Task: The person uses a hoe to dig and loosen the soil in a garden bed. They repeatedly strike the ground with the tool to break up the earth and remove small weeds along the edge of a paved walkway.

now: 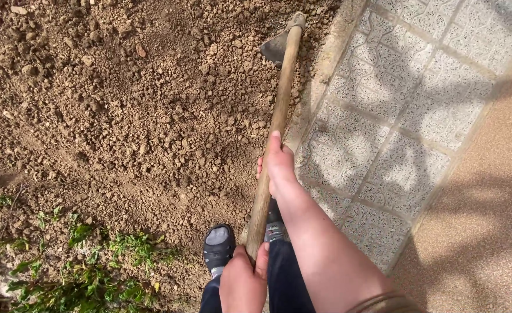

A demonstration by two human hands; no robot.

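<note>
Head view: I am seeing the right hand point(279, 165) gripping the long wooden-handled hoe point(276, 124) mid-shaft, and the left hand point(243, 284) clamping its near end. Its metal blade point(274, 46) is resting on loose brown soil point(128, 104) beside patterned grey paving tiles point(395, 116).

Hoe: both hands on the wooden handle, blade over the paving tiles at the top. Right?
Not quite. The head view shows both the left hand and right hand on the wooden handle of the hoe, but the blade is over the loose soil, beside the paving tiles, not over them.
</note>
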